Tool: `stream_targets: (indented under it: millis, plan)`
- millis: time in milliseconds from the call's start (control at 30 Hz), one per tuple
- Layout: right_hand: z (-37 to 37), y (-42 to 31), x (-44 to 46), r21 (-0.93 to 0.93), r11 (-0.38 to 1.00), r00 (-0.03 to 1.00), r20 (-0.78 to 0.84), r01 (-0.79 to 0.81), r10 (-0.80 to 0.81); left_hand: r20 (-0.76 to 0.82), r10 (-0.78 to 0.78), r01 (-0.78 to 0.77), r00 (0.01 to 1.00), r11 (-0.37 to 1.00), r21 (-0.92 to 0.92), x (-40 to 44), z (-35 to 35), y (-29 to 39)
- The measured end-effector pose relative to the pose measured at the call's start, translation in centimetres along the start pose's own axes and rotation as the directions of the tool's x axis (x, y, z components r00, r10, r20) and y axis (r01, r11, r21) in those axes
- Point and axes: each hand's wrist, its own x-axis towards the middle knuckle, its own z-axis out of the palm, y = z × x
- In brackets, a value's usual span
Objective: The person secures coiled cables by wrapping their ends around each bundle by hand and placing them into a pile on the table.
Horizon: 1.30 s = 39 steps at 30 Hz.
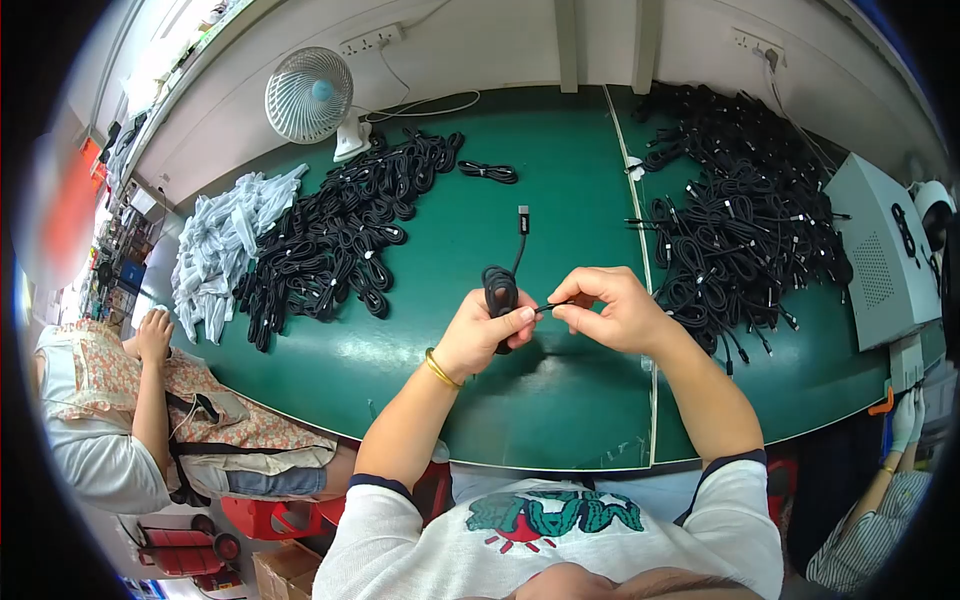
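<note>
Fingers of my left hand close round a coiled black cable, the centre of my clock; its plug stands out toward twelve. At three, my right hand pinches a thin dark strand (cable or tie, I can't tell which). I judge the loops wound but the strand not yet secured.

At ten o'clock on the green desk lies a heap of bundles that look finished, with one lone bundle at twelve. At two, a bigger heap of cables looks looser, plugs poking out, so plenty seems left.

Grey-white wrapped pieces lie past the bundles, nearer nine. A fan stands between ten and eleven, a metal box at three. A pale seam passes under my right arm; stray plugs reach across it. A co-worker's hand rests at nine.
</note>
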Motion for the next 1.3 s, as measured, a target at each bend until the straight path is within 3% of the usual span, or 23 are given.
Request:
stream_targets:
  millis: [67,133,267,400,433,500,533,567,633,667,700,767,833,900,933,967,1000,1033,1100,1167,1200,1233,1300]
  plan:
    - [-0.1,-0.6,0.0,0.113,0.986,0.988,0.105,-0.12,0.108,-0.001,-0.009,0.009,1.0,1.0,-0.03,-0.1,0.0,-0.2]
    - [0.7,0.0,-0.1,0.089,0.995,0.996,0.076,-0.048,0.042,-0.026,-0.001,0.0,1.0,1.0,-0.023,-0.4,-0.1,-0.7]
    - [1.8,0.3,-0.4,0.224,0.963,0.984,0.128,-0.15,0.124,-0.025,0.012,-0.013,1.0,0.999,-0.044,-0.6,-0.1,-0.7]
    - [1.6,1.2,0.3,0.035,0.994,0.991,-0.071,-0.107,0.109,-0.093,0.0,0.012,0.996,0.992,0.126,0.5,0.0,-0.1]
    - [0.9,1.2,0.5,-0.051,0.994,0.986,-0.141,-0.095,0.087,-0.025,0.05,-0.044,0.998,0.979,0.199,1.0,-0.5,-0.3]
    - [-1.4,-0.4,0.6,-0.155,0.974,0.932,-0.347,-0.166,0.104,-0.017,0.313,-0.261,0.95,0.818,0.512,1.9,-3.2,-2.0]
    - [-3.0,-0.4,0.5,-0.223,0.96,0.885,-0.464,-0.166,0.045,-0.102,0.325,-0.118,0.94,0.591,0.798,1.2,-4.2,-0.4]
    - [-5.0,-0.4,0.4,-0.362,0.914,0.838,-0.543,-0.181,-0.049,-0.112,0.428,0.005,0.897,0.244,0.97,0.9,-5.3,1.2]
    - [-8.7,-1.3,-0.3,-0.629,0.694,0.758,-0.626,-0.351,-0.184,-0.297,0.598,0.315,0.745,0.079,0.946,0.3,-8.5,3.0]
    - [-10.0,-1.6,-0.8,-0.751,0.496,0.746,-0.609,-0.435,-0.269,-0.327,0.675,0.455,0.661,-0.014,0.89,-0.1,-10.3,3.6]
    - [-10.4,-2.4,-1.1,-0.708,0.376,0.72,-0.68,-0.598,-0.138,-0.427,0.684,0.645,0.592,-0.085,0.759,-0.2,-11.9,4.1]
    - [-11.4,-1.6,-1.3,-0.802,0.115,0.73,-0.584,-0.586,-0.355,-0.51,0.655,0.788,0.557,-0.224,0.574,0.0,-14.7,3.7]
    - [-10.4,-1.9,-1.0,-0.827,0.178,0.747,-0.56,-0.534,-0.359,-0.545,0.623,0.807,0.562,-0.266,0.528,-0.1,-16.5,3.3]
    - [-8.6,-2.7,-0.3,-0.866,0.247,0.768,-0.499,-0.434,-0.402,-0.498,0.585,0.735,0.64,-0.278,0.619,0.3,-16.4,3.6]
    - [-7.4,-3.2,0.0,-0.885,0.277,0.788,-0.462,-0.376,-0.407,-0.472,0.596,0.665,0.65,-0.144,0.733,0.3,-15.7,3.3]
    - [-6.4,-3.2,0.1,-0.896,0.337,0.816,-0.414,-0.288,-0.404,-0.364,0.655,0.459,0.662,0.029,0.888,0.4,-15.0,2.6]
    - [-5.2,-3.0,0.3,-0.878,0.443,0.845,-0.368,-0.179,-0.388,-0.364,0.55,0.208,0.752,0.326,0.922,0.7,-14.1,1.7]
    - [-4.0,-3.1,0.4,-0.843,0.529,0.877,-0.323,-0.097,-0.354,-0.362,0.312,0.068,0.878,0.668,0.741,0.8,-11.4,1.6]
    - [-2.1,-2.4,0.4,-0.699,0.715,0.929,-0.256,0.015,-0.269,-0.201,0.031,0.024,0.979,0.964,0.264,0.0,-5.3,2.0]
    - [-1.1,-1.6,0.3,-0.495,0.868,0.958,-0.227,0.043,-0.177,-0.066,-0.029,0.032,0.997,0.998,0.052,-0.2,-2.2,1.1]
    - [-1.1,-1.7,0.3,-0.306,0.951,0.976,-0.214,-0.034,-0.034,-0.012,-0.054,0.054,0.998,0.998,0.01,-0.2,-0.8,1.2]
    - [-1.2,-1.8,0.3,-0.105,0.987,0.98,-0.171,-0.12,0.101,0.038,-0.075,0.076,0.996,0.997,-0.032,-0.2,0.3,1.2]
    - [-1.3,-0.7,0.0,0.138,0.975,0.977,-0.101,-0.172,0.187,0.097,-0.056,0.061,0.994,0.997,-0.043,0.4,1.6,0.8]
